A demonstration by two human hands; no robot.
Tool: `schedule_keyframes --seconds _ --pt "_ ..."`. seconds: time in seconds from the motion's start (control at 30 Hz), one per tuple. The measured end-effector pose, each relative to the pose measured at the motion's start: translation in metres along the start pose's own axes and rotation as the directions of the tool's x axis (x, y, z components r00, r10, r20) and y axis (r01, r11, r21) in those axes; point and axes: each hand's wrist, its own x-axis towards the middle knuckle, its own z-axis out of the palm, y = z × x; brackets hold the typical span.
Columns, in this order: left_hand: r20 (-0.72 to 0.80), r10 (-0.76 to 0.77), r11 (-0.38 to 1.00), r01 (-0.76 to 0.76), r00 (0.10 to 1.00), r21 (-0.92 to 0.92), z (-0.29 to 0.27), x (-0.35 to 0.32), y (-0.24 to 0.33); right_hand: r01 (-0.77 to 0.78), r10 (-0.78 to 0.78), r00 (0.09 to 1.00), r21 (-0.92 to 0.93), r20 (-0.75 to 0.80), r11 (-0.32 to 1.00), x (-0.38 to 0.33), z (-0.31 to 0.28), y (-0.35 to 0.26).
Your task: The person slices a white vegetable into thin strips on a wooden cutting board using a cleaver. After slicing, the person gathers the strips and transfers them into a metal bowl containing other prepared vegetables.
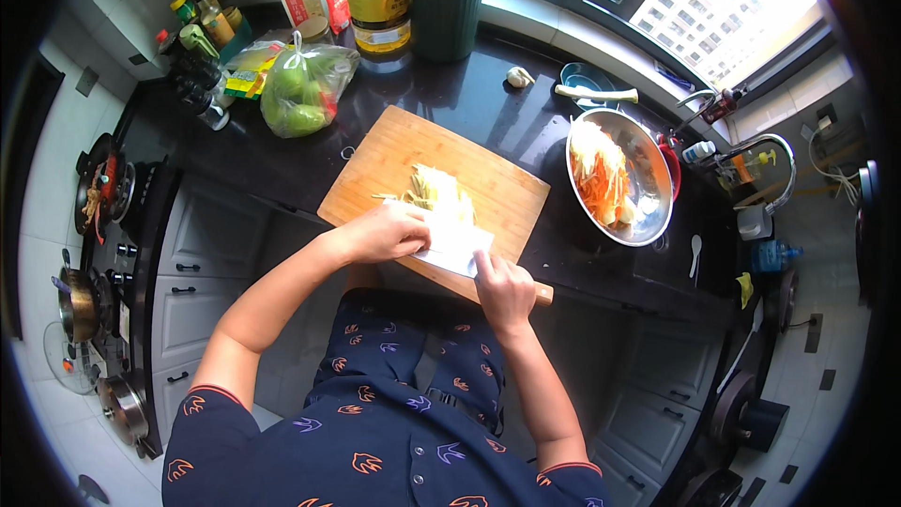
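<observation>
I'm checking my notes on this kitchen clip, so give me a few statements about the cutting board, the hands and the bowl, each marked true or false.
1. The right hand grips a cleaver over the wooden cutting board. True.
2. The left hand rests on the pale shredded vegetable. True.
3. The metal bowl is empty. False: it holds white and orange shreds.
4. The bag of green vegetables lies on the cutting board. False: it sits on the dark counter, beyond the board.
5. The chopstick holder stands by the window. True.
</observation>
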Motion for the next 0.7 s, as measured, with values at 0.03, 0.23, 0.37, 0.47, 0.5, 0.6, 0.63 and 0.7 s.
schedule_keyframes --seconds 0.03,0.23,0.37,0.47,0.5,0.6,0.63,0.7 --pt "-0.005 -0.009 1.000 0.009 1.000 0.017 0.002 0.003 -0.004 0.003 -0.003 1.000 0.000 0.000 1.000 -0.001 0.001 -0.001" --pt "-0.074 -0.070 0.995 0.075 0.995 0.070 0.015 0.024 -0.032 0.018 -0.018 0.999 -0.006 0.035 1.000 -0.001 -0.002 -0.006" --pt "-0.194 -0.089 0.984 0.116 0.977 0.137 0.021 0.023 -0.045 0.018 -0.019 0.999 0.016 0.033 1.000 0.000 -0.003 -0.010" --pt "-0.171 -0.087 0.995 0.094 0.981 0.031 0.006 0.016 -0.006 0.025 -0.025 0.999 -0.005 0.036 1.000 -0.001 -0.003 -0.007" --pt "-0.146 -0.088 0.996 0.089 0.985 0.000 0.003 0.013 0.004 0.025 -0.025 0.999 -0.008 0.034 1.000 -0.002 -0.002 -0.007" --pt "0.009 0.012 0.997 -0.011 1.000 -0.075 0.013 0.009 0.022 0.029 -0.028 0.999 -0.012 0.028 1.000 0.001 -0.001 -0.007" --pt "0.036 0.030 0.998 -0.028 0.999 -0.055 0.016 0.008 0.029 0.029 -0.029 0.999 -0.011 0.026 1.000 0.002 -0.003 -0.009" --pt "0.034 -0.016 1.000 0.016 0.999 0.011 0.023 0.010 0.026 0.033 -0.033 0.999 -0.016 0.018 0.999 0.003 -0.004 -0.010"
